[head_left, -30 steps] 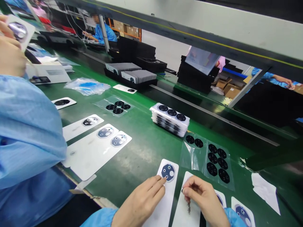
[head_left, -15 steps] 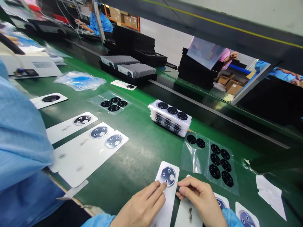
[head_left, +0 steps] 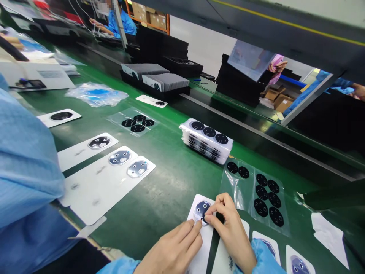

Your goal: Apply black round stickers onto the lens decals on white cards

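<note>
A white phone back panel [head_left: 201, 243] with a shiny octagonal camera plate [head_left: 201, 210] lies on the green bench in front of me. My left hand [head_left: 173, 245] rests on it, fingers stretched out, with the fingertips at the plate's lower edge. My right hand [head_left: 228, 224] is over the plate's right side, thumb and forefinger pinched together; whatever is between them is too small to make out. Partly under my right hand and wrist is another white panel [head_left: 221, 258]. More panels with camera plates, such as a white panel [head_left: 266, 243], lie to the right.
Clear film sheets with black octagonal stickers [head_left: 268, 198] lie at the right, beside a stack of sticker sheets [head_left: 207, 140]. Several panels [head_left: 108, 182] lie left, near a co-worker's blue sleeve [head_left: 28, 152]. Farther back are a plastic bag [head_left: 97, 95] and a black tray [head_left: 155, 89].
My right hand has moved up and left from beside the panel onto the camera plate. The small dark thing seen at its fingertips is now hidden. My left hand stays almost still.
</note>
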`<state>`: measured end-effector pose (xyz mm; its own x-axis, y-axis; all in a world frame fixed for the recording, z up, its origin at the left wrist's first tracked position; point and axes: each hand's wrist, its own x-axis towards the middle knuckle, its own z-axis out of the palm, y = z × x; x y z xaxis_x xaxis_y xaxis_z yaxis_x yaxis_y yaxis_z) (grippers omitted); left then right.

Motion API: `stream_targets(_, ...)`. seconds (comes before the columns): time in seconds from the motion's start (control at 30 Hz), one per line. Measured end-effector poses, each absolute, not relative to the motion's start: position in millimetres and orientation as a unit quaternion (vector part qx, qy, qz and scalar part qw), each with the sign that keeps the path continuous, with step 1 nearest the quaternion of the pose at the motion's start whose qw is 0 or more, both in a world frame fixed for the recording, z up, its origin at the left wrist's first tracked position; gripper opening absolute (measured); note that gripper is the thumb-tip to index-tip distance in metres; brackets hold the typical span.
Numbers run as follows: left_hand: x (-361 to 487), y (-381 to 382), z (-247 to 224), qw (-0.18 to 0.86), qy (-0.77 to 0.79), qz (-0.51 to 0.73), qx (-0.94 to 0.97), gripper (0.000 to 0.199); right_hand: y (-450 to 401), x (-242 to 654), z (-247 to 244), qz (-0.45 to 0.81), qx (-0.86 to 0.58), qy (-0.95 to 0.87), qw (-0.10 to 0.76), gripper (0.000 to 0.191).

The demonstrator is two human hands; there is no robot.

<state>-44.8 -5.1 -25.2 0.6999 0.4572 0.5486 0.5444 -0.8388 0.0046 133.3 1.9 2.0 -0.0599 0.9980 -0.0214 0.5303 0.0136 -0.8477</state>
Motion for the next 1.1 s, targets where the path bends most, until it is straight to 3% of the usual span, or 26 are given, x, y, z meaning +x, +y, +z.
stream_targets(0.37, -44, -6, -22, 0.065, -0.278, -0.272, -0.919, 0.040, -4, 116, -3, 0.197, -0.581, -0.730, 0.299, 0.025)
stream_targets(0.57, -43, -6, -17, 0.062, -0.278, -0.271, -0.919, 0.040, 2, 121, 7, 0.239, -0.613, -0.688, 0.307, 0.023)
stream_targets(1.1, -41, -5, -20, 0.073, -0.278, -0.277, -0.917, 0.039, -2, 116, 1, 0.110, -0.594, -0.735, 0.307, 0.026)
